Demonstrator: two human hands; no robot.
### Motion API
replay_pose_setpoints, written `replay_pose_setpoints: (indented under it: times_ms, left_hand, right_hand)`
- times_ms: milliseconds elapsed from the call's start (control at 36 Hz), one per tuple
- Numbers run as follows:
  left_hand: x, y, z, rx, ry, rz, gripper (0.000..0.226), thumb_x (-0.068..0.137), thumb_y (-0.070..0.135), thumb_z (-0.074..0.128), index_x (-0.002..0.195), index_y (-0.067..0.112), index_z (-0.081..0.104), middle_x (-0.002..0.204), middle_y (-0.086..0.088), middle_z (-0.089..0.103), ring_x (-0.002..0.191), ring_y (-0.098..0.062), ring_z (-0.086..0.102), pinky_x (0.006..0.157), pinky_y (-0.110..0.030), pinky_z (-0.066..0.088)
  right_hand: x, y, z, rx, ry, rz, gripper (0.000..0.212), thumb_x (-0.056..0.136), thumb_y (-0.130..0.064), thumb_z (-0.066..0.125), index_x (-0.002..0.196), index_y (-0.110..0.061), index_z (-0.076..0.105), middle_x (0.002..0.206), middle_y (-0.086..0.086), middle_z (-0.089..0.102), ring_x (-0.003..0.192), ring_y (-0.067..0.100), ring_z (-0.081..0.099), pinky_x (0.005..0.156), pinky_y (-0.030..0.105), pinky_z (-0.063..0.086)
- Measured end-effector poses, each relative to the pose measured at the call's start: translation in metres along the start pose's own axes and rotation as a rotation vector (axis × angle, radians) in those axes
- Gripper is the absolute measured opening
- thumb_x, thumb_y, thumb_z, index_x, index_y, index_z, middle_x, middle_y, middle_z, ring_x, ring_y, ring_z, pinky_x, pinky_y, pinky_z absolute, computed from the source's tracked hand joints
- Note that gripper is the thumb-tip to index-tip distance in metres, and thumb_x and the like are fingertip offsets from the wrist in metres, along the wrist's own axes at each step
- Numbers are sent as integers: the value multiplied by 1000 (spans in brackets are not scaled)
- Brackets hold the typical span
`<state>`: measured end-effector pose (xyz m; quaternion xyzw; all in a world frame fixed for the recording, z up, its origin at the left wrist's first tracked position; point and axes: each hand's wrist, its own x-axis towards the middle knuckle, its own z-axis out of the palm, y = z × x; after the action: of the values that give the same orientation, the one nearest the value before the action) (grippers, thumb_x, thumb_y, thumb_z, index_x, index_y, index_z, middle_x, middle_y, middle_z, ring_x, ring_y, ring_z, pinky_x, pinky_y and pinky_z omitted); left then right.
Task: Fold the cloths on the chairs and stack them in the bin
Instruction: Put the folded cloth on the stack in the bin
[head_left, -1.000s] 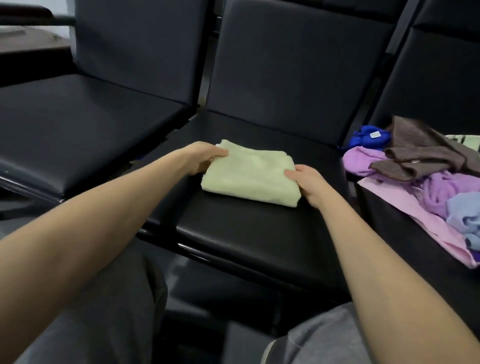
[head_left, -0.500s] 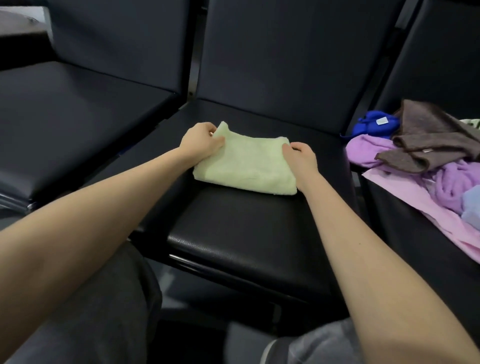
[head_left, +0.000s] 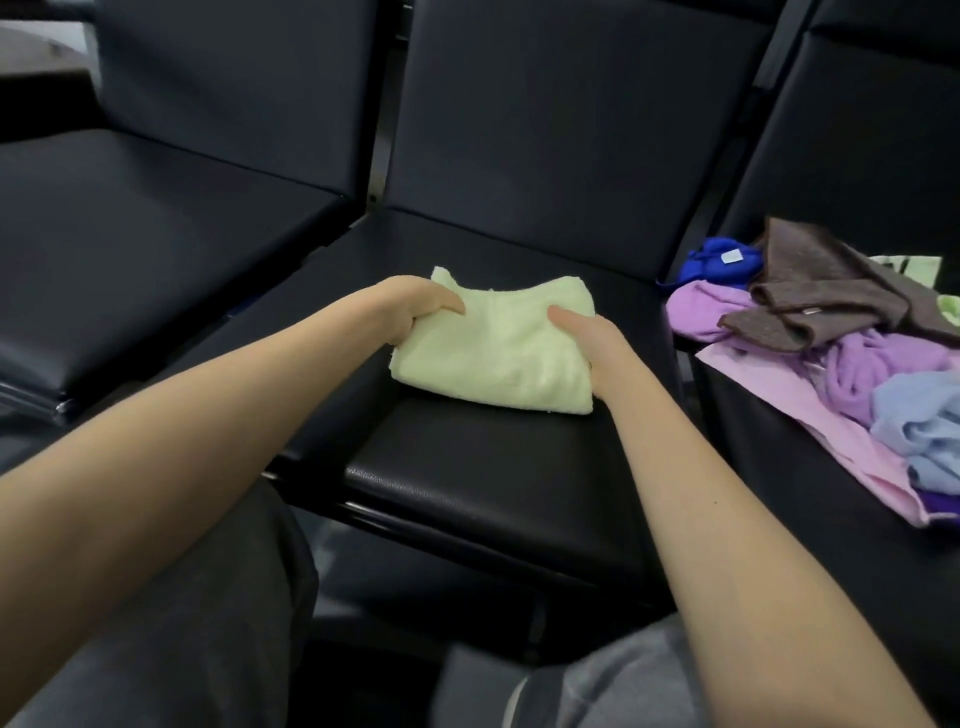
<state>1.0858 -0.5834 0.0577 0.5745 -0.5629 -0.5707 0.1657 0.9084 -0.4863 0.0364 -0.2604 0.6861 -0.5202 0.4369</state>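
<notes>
A folded pale green cloth (head_left: 498, 348) lies on the seat of the middle black chair (head_left: 493, 483). My left hand (head_left: 415, 312) grips its left edge, thumb on top and fingers tucked under. My right hand (head_left: 592, 348) grips its right side the same way, thumb lying across the top. The cloth bunches up slightly between the two hands. No bin is in view.
On the right chair (head_left: 841, 525) lies a heap of unfolded cloths: brown (head_left: 826, 291), purple (head_left: 696, 312), blue (head_left: 717, 262), pink (head_left: 810, 410) and light blue (head_left: 924, 431). The left chair (head_left: 130, 234) has a bare black seat. My knees fill the bottom of the view.
Both hands have slid inward onto the green cloth and closed round its two sides, squeezing it narrower. The cloth's far edge has risen a little.
</notes>
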Motion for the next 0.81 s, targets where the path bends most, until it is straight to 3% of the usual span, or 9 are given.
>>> replay_pose_setpoints:
  times_ms: [56,139,222,278,389,556,667,750,806]
  left_hand:
    - [-10,0,-1,-134,-93,-35,40,85,27,68,119,10,54,116,-3,60,108,-26,59,83,-39,48]
    - [-20,0,-2,-293,-153,11,37,84,34,69,114,15,59,113,-5,65,98,-22,63,75,-37,51]
    - [-35,-1,4,-444,-246,26,24,90,31,64,106,14,60,104,-5,68,91,-21,65,69,-36,51]
    - [-45,-3,12,-444,-324,34,24,90,29,63,108,12,61,103,-6,69,92,-21,65,70,-36,52]
    - [-66,-2,41,-374,-433,88,28,91,25,61,118,15,57,112,-8,67,99,-23,65,74,-37,54]
    - [-106,12,114,-500,-559,116,25,94,29,58,112,12,60,104,-7,68,92,-20,66,70,-34,54]
    - [-139,21,166,-588,-652,39,28,94,35,57,102,8,63,99,-8,68,83,-20,64,66,-34,52]
    - [-163,24,201,-580,-708,18,27,93,34,58,100,9,62,105,-8,67,85,-21,64,69,-34,51]
    - [-179,24,221,-580,-729,7,22,95,27,57,102,7,61,108,-9,65,96,-25,63,80,-35,50]
  right_hand:
    - [-5,2,-3,47,3,-48,26,91,-29,62,114,-21,54,99,-1,65,90,18,65,72,34,53]
    - [-15,5,-8,57,48,-100,30,92,-31,61,119,-20,55,105,-1,65,95,18,65,83,38,54]
    - [-25,7,-19,18,127,-148,21,90,-31,63,109,-21,59,111,2,66,96,19,65,90,39,52]
    - [-36,3,-31,-39,183,-192,21,91,-32,61,108,-20,57,114,2,64,95,17,63,87,35,51]
    - [-62,-5,-68,-28,333,-244,41,91,-36,60,126,-15,53,115,-1,60,95,17,57,81,29,46]
    - [-110,5,-143,-62,478,-225,53,92,-40,58,135,-10,49,116,0,53,98,16,52,81,23,40]
    - [-147,16,-194,-136,591,-141,69,84,-57,59,135,-12,49,137,4,49,121,26,50,98,27,37]
    - [-176,25,-226,-80,639,-131,60,81,-53,65,125,-13,58,123,5,60,108,26,59,100,39,46]
    - [-195,35,-246,-19,641,-132,52,83,-47,67,122,-14,60,118,5,64,103,25,62,98,40,48]
